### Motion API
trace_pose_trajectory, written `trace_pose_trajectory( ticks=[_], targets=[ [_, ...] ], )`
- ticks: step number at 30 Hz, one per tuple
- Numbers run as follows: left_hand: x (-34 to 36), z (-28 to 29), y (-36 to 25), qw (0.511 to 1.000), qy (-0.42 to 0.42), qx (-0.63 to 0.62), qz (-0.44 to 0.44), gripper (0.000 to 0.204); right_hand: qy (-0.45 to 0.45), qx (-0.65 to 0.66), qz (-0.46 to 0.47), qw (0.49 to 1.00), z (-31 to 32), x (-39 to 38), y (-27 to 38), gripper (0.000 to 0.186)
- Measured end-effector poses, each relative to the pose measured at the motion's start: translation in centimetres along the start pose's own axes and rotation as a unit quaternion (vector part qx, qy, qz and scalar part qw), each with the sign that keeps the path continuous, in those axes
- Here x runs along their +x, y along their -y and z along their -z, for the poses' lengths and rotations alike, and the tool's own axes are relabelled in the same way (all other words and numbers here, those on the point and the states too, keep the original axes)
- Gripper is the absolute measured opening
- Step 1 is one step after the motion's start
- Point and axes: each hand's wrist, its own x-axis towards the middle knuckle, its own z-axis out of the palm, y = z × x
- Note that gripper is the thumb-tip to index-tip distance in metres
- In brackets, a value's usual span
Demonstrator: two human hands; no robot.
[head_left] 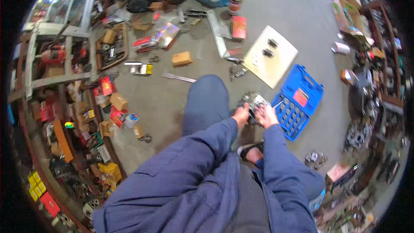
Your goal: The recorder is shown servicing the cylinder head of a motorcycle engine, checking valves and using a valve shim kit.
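In front of my right knee, both hands are at a silvery cast-metal machine part (254,99) with a rounded, uneven shape. My left hand (241,115) is closed on its near left side, thumb up. On its right side, my right hand (266,115) is closed, and a thin metal rod (279,103) sticks out from it to the upper right. The picture is too blurred to tell the rod's kind. Just right of that hand lies an open blue plastic case (317,90) with rows of round metal pieces in it.
A cream board (280,54) with small dark metal parts lies beyond the case. A small metal cluster (237,72), a flat metal tool (179,77) and a small brown box (182,58) are on the floor. Crowded shelves line both sides. A cup (235,2) stands far ahead.
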Motion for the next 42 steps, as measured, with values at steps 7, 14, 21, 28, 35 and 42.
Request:
trace_pose_trajectory(
  ticks=[7,14,21,28,35,42],
  targets=[
    [1.6,2.4,0.4,0.975,0.127,-0.182,-0.004,0.070,0.071,0.402,-0.193,0.892,1.8,-9.3,3.7,0.021],
    [-0.5,-1.4,0.3,0.918,0.165,-0.361,0.017,0.067,0.139,0.338,0.127,0.922,11.6,-27.2,9.7,0.026],
    [-1.5,-0.9,-2.9,0.972,0.072,-0.210,-0.079,0.038,0.066,0.335,0.365,0.866,18.8,-29.8,8.7,0.027],
    [-7.7,-1.2,-7.6,0.957,-0.151,0.161,-0.189,0.050,0.046,0.328,0.298,0.895,18.4,-28.0,8.9,0.025],
    [-20.2,-1.3,-12.9,0.987,0.067,-0.127,-0.071,0.034,0.022,0.337,0.309,0.889,17.7,-28.0,9.2,0.023],
    [-34.8,-3.2,-18.6,0.904,0.320,-0.245,-0.146,0.034,0.007,0.344,0.306,0.888,17.9,-28.5,8.9,0.022]
  ],
)
